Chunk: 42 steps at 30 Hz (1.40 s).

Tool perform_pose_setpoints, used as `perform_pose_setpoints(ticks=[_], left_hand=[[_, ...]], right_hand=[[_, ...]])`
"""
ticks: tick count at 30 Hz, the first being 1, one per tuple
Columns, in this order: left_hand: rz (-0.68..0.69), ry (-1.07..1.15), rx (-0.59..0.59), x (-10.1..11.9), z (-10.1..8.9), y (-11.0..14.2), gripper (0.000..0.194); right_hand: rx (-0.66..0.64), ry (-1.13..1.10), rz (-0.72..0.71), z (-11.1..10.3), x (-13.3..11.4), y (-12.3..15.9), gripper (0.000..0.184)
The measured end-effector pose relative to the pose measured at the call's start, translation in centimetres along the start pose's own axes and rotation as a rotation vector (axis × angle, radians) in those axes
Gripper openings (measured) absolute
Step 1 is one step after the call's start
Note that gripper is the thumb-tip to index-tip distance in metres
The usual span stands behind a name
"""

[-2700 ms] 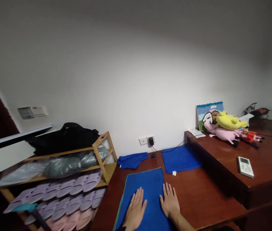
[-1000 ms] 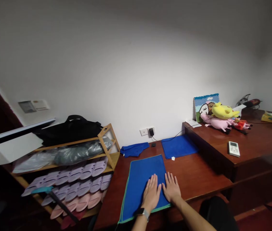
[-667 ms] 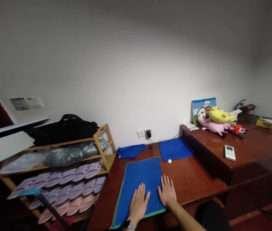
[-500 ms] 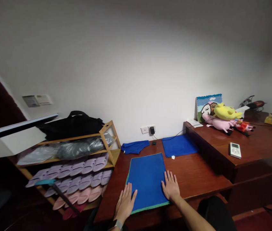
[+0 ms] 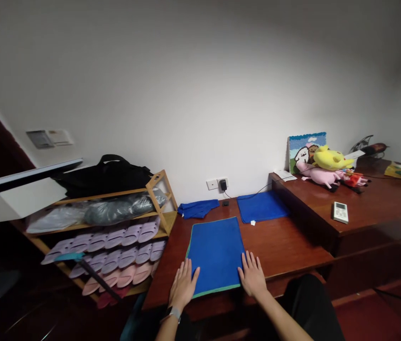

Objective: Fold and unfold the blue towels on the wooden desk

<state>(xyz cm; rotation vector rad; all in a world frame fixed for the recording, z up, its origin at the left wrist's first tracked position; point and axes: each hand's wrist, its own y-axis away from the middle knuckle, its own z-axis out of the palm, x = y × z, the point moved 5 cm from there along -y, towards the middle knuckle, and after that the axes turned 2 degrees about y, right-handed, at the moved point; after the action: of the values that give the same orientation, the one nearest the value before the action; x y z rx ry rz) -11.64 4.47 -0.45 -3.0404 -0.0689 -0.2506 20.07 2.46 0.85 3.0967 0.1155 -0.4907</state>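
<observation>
A blue cloth with green edging (image 5: 216, 253) is spread flat on the reddish-brown desk (image 5: 281, 248), its near edge along the desk's front. My left hand (image 5: 185, 284) rests palm down at the cloth's lower left corner, fingers stretched out. Across from it, my right hand (image 5: 252, 275) lies flat with spread fingertips at the lower right edge. Neither hand grips anything. Behind are a crumpled blue cloth (image 5: 198, 209) at the left and a folded blue cloth (image 5: 262, 207) with a small white tag at the right.
To the left stands a wooden rack (image 5: 163, 203) with several slippers (image 5: 115, 237) and a black bag (image 5: 110, 175). The raised desk section at right bears plush toys (image 5: 330, 163), a picture (image 5: 305, 149) and a white remote (image 5: 340, 212). A black plug (image 5: 223, 184) sits in the wall socket.
The view has tilted slightly, so the desk and cloths appear a little higher. Both hands have slid slightly toward me along the cloth's sides and remain flat.
</observation>
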Motion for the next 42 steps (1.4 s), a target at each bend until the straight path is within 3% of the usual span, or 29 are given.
perform_pose_setpoints(ticks=[5,7,9,11,15,18,20,22,28,31,34,42], left_hand=[[-0.022,-0.028,-0.069,-0.4,-0.3,-0.4,0.083],[-0.017,-0.044,-0.043,0.6,-0.7,-0.7,0.084],[0.033,-0.033,0.018,3.2,-1.0,-0.9,0.083],[0.148,0.012,0.043,7.4,-0.9,-1.0,0.08],[0.378,0.099,-0.025,16.3,0.9,-0.9,0.074],[0.402,0.096,-0.076,19.0,2.3,-1.1,0.073],[0.379,0.078,-0.081,18.3,2.7,-1.3,0.074],[0.328,0.06,-0.077,15.7,2.6,-1.5,0.076],[0.058,-0.009,-0.05,2.3,0.7,-1.7,0.081],[-0.002,-0.009,-0.025,-2.0,0.1,-1.4,0.081],[0.004,0.008,0.001,-2.9,0.1,-1.2,0.082],[-0.005,0.016,0.0,-1.9,0.0,-0.7,0.084]], right_hand=[[0.004,0.004,-0.01,-0.3,-0.3,0.5,0.069],[0.019,-0.013,-0.014,-0.2,-0.3,0.3,0.069],[0.041,-0.032,-0.017,0.2,-0.2,0.2,0.069],[0.056,-0.048,-0.024,0.6,0.0,0.0,0.069],[0.058,-0.062,-0.044,1.2,0.2,-0.3,0.07],[0.038,-0.053,-0.054,1.5,0.2,-0.7,0.069],[0.036,-0.047,-0.052,1.7,0.3,-0.9,0.069],[0.038,-0.047,-0.044,1.8,0.4,-1.0,0.07],[0.069,-0.053,-0.043,1.7,0.5,-0.6,0.07],[0.068,-0.046,-0.035,1.3,0.3,-0.3,0.07],[0.05,-0.019,-0.021,0.7,0.0,0.1,0.069],[-0.008,0.025,0.002,0.0,-0.2,0.2,0.07]])
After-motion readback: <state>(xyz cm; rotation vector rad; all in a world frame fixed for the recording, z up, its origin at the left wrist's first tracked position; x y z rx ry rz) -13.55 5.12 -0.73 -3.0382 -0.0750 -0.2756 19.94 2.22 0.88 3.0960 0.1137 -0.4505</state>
